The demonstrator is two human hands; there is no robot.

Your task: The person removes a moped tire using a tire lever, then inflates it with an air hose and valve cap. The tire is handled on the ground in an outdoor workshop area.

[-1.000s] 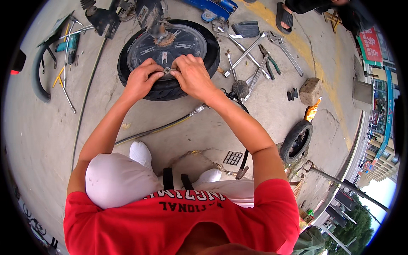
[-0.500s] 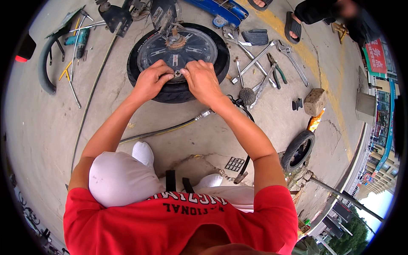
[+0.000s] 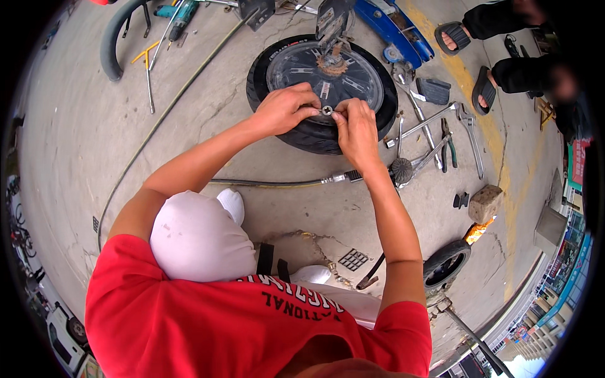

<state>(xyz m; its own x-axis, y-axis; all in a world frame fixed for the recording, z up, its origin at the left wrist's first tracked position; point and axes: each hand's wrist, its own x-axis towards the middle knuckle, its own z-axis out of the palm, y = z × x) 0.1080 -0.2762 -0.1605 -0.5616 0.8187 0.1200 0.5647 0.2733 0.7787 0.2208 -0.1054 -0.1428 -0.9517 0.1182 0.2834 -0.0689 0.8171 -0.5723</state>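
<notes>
A wheel with a black tyre [image 3: 302, 140], a dark hub cover [image 3: 293, 69] and a rusty sprocket [image 3: 332, 63] lies flat on the ground in front of me. At its near side, a small round metal fitting [image 3: 327, 110] shows between my thumbs. My left hand [image 3: 288, 108] is closed, thumb and fingers pinched at the fitting's left side. From the right, my right hand [image 3: 357, 131] pinches at the same fitting, its thumb beside it. The undersides of the fingertips are hidden. Beyond the hub, a metal bracket [image 3: 335, 22] stands over the wheel.
To the right lie pliers [image 3: 449, 146], an adjustable wrench [image 3: 471, 135], other wrenches and a stone block [image 3: 485, 203]. A small tyre [image 3: 447, 263] stands farther near. A hose [image 3: 271, 183] crosses before my feet. A drill [image 3: 183, 22] lies far left; sandalled feet [image 3: 484, 91] are far right.
The whole view has shifted, so wheel, tools and hands appear farther right. Both hands stay at the fitting on the wheel, with little change in their grip. More of the sandalled feet shows.
</notes>
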